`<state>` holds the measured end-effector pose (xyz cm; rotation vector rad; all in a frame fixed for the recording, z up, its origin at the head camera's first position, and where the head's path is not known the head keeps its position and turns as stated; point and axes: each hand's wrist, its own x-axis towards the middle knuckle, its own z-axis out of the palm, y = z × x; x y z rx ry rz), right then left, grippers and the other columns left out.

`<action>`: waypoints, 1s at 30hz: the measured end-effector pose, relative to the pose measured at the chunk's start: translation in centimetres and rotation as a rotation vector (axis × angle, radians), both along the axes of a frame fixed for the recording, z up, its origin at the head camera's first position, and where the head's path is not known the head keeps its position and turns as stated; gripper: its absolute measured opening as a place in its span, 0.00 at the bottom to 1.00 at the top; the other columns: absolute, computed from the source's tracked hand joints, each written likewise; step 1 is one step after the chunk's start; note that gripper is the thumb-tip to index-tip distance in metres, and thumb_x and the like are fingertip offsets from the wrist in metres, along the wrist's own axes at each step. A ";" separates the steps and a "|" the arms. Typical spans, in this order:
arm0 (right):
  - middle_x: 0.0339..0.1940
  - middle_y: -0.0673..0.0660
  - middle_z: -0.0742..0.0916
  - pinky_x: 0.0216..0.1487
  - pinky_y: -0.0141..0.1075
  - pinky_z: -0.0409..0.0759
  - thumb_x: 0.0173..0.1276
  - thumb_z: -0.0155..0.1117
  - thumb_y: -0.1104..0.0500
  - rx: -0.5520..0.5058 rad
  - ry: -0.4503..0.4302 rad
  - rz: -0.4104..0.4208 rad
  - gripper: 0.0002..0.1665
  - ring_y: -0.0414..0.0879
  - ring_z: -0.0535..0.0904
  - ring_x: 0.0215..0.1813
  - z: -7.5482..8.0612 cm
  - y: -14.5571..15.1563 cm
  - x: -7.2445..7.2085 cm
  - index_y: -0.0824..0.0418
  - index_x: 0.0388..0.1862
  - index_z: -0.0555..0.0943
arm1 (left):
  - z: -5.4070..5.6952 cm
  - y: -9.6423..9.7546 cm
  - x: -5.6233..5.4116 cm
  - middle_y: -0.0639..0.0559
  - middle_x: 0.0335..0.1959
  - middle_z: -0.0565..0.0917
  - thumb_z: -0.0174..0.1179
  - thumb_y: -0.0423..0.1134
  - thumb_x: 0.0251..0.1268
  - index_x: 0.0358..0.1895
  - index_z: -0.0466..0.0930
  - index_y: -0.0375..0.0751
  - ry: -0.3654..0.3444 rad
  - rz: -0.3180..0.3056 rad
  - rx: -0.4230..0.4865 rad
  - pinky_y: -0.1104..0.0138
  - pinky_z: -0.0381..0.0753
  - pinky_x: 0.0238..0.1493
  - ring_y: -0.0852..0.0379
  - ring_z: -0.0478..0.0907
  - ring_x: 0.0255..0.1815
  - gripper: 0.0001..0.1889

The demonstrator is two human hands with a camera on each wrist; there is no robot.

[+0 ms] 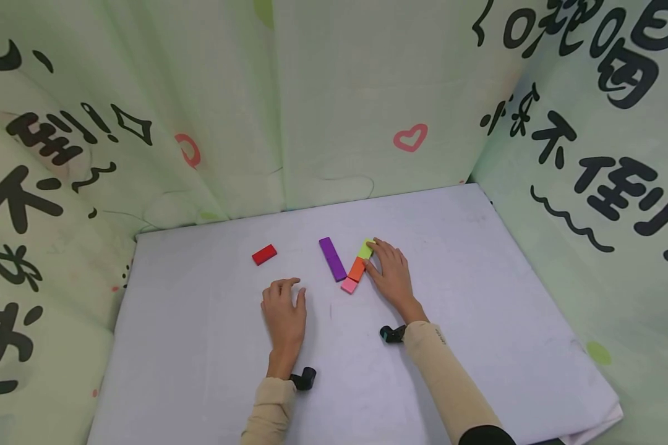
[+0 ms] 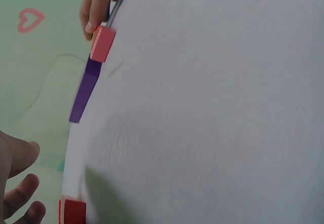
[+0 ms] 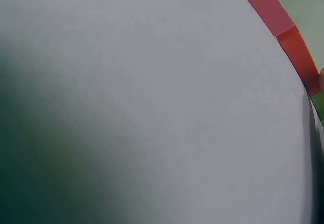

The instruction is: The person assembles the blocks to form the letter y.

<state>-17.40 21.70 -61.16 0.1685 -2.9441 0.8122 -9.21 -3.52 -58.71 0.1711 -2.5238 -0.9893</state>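
A slanted row on the table holds a pink block [image 1: 349,285], an orange block [image 1: 356,269] and a yellow-green block [image 1: 365,250]. My right hand [image 1: 392,275] pinches the yellow-green block, index finger at its far end and thumb near the orange one. Left of the row lies a purple strip [image 1: 333,259], its near end beside the pink and orange blocks, making a V. My left hand [image 1: 285,315] holds nothing, fingers loosely bent. Beyond it sits a red block [image 1: 264,254], apart from the others. The right wrist view shows the pink block [image 3: 269,9] and orange block [image 3: 299,59] end to end.
A white-covered table [image 1: 211,371] lies under both hands. Pale green curtains [image 1: 334,123] with black characters and pink hearts hang behind it and at both sides. Small black cameras [image 1: 392,334] are worn on the wrists.
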 end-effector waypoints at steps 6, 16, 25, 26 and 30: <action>0.84 0.56 0.67 0.86 0.57 0.47 0.82 0.53 0.43 0.002 -0.009 0.000 0.33 0.55 0.58 0.85 0.1 0.0 0.0 0.52 0.80 0.66 | -0.3 -1.4 0.0 0.39 0.54 0.80 0.72 0.38 0.66 0.55 0.83 0.39 -0.025 0.107 -0.016 0.48 0.76 0.52 0.39 0.75 0.57 0.16; 0.84 0.56 0.67 0.86 0.58 0.47 0.82 0.53 0.43 -0.002 -0.011 0.001 0.33 0.55 0.58 0.85 0.2 0.0 0.0 0.52 0.80 0.67 | -0.8 -2.0 0.1 0.34 0.60 0.77 0.71 0.44 0.67 0.66 0.74 0.35 -0.201 0.182 -0.031 0.45 0.75 0.58 0.37 0.73 0.60 0.29; 0.84 0.55 0.67 0.86 0.57 0.47 0.82 0.53 0.42 -0.004 -0.009 0.003 0.33 0.54 0.58 0.86 0.1 0.0 0.0 0.51 0.80 0.67 | -0.7 -2.0 0.3 0.34 0.56 0.80 0.70 0.45 0.66 0.65 0.75 0.34 -0.256 0.163 -0.052 0.46 0.75 0.54 0.37 0.77 0.54 0.29; 0.84 0.55 0.67 0.86 0.57 0.47 0.82 0.53 0.42 -0.003 -0.008 0.003 0.33 0.54 0.58 0.86 0.1 0.0 0.0 0.51 0.80 0.67 | -0.6 -1.9 0.3 0.34 0.55 0.81 0.70 0.44 0.66 0.65 0.76 0.34 -0.258 0.159 -0.050 0.46 0.75 0.53 0.38 0.77 0.54 0.29; 0.84 0.56 0.67 0.86 0.57 0.47 0.82 0.53 0.42 0.000 -0.008 -0.001 0.32 0.54 0.58 0.86 0.1 0.0 0.0 0.51 0.80 0.67 | -0.6 -1.7 0.5 0.36 0.53 0.82 0.70 0.43 0.65 0.63 0.78 0.35 -0.266 0.146 -0.049 0.47 0.74 0.52 0.38 0.77 0.53 0.26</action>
